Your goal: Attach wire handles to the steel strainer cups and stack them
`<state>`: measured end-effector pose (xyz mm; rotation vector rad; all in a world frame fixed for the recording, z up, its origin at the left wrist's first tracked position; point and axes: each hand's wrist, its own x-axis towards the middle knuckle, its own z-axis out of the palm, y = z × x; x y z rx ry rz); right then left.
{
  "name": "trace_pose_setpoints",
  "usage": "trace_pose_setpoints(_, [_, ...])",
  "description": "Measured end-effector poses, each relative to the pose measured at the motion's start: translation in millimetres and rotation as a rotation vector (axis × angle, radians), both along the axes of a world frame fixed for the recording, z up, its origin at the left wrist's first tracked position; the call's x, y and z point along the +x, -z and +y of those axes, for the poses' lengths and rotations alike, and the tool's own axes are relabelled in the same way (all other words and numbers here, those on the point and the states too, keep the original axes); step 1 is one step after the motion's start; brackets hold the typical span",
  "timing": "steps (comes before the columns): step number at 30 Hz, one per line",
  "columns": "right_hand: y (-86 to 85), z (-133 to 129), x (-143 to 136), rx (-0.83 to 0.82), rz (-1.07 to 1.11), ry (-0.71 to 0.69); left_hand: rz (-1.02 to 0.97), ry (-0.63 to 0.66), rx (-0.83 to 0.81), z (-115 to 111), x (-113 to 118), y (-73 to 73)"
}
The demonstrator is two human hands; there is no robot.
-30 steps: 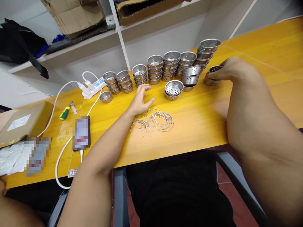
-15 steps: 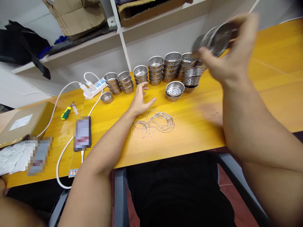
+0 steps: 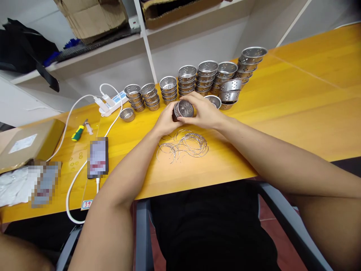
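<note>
Both hands meet over the middle of the table around a perforated metal cup (image 3: 184, 109), tilted so its holed inside faces me. My left hand (image 3: 167, 119) curls around its left side. From the right, my right hand (image 3: 201, 109) grips the rim, thumb at the front. Whether more cups are nested under it is hidden. Below the hands lies a loose heap of thin bent metal wires (image 3: 194, 145). Just behind my right hand, another perforated cup (image 3: 213, 101) is partly covered.
Stacks of perforated cups (image 3: 187, 75) line the table's back, with a tall stack (image 3: 253, 60) at right. A single cup (image 3: 127, 115), power strip (image 3: 114, 103), phone (image 3: 97, 158), screwdriver (image 3: 78, 133) and cardboard box (image 3: 31, 145) occupy the left. White cables cross there.
My right hand has come down and left from the upper right, bringing metal cupware to my left hand, which has closed on it. The tall right stack is now uncovered.
</note>
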<state>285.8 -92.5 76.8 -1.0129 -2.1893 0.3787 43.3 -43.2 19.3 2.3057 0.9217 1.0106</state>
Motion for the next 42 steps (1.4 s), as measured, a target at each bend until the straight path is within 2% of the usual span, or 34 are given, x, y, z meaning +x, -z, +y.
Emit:
trace_pose_setpoints(10, [3.1, 9.7, 10.4, 0.005, 0.034, -0.087, -0.068, 0.095, -0.127, 2.3, 3.3, 0.6])
trace_pose_setpoints(16, [-7.3, 4.2, 17.7, 0.045, 0.037, -0.186, -0.060, 0.149, -0.168, 7.1, -6.0, -0.4])
trace_pose_setpoints(21, [-16.9, -6.7, 19.4, 0.061, 0.045, -0.092, -0.087, -0.033, -0.092, 16.0, -19.0, 5.6])
trace_pose_setpoints(24, [-18.2, -7.9, 19.3, 0.060, 0.045, -0.014, -0.021, -0.140, -0.056, 17.7, -23.0, 8.2])
trace_pose_setpoints(28, [-16.8, -7.1, 19.2, 0.065, 0.036, -0.014, 0.081, -0.229, 0.011, 19.0, -26.2, 9.3])
trace_pose_setpoints(32, [-13.3, -5.9, 19.1, 0.070, 0.061, -0.001, 0.084, -0.193, 0.026, 19.5, -26.8, 7.2])
trace_pose_setpoints(38, [-3.5, -4.0, 10.9, 0.065, 0.076, 0.043, 0.045, -0.074, 0.246, 3.6, -7.1, -8.6])
trace_pose_setpoints(42, [-10.3, -13.5, 0.7, 0.050, 0.055, -0.013, 0.024, -0.019, 0.245, -4.2, 3.9, -6.5])
